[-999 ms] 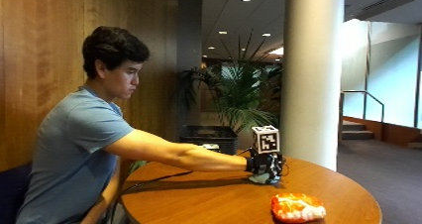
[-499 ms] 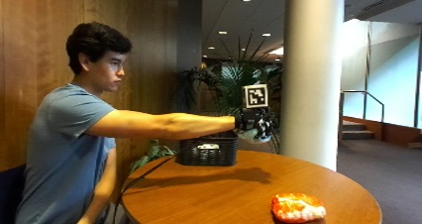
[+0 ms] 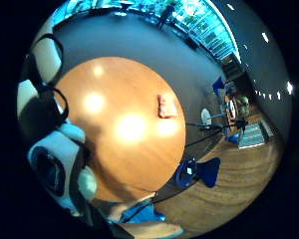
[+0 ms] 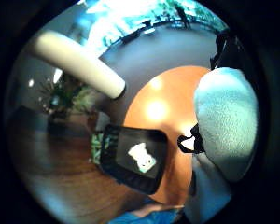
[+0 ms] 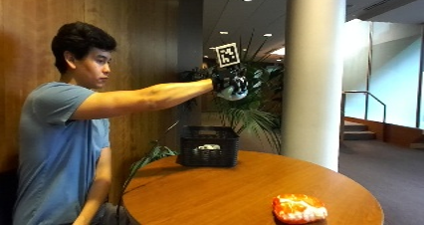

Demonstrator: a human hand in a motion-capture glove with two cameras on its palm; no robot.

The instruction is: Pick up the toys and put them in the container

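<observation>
Nearest the outside camera, an orange-and-white toy [image 5: 299, 208] lies alone at the front edge of the round wooden surface [image 5: 225, 195], well apart from everything else. Farther back, near the far rim beside the seated person, stands the black container [image 5: 209, 146], a slatted crate with a pale toy [image 5: 209, 147] lying inside it. Above and slightly beyond the crate, the gloved right hand [image 5: 230, 85] hangs in the air at the end of an outstretched arm, its grip curled round a small pale toy that bulges below the fingers. A leafy plant [image 5: 255, 105] and a thick white column [image 5: 313, 75] rise behind the surface. The thumb-side palm view looks down into the crate [image 4: 133, 158] and shows the pale toy [image 4: 141, 157] on its floor more plainly, with a grey-white plush shape [image 4: 227, 121] close against the palm. The little-finger-side view shows instead the whole surface [image 3: 124, 124] with the orange toy [image 3: 166, 105] on it, and blue chairs [image 3: 199, 172] on the floor beyond.
</observation>
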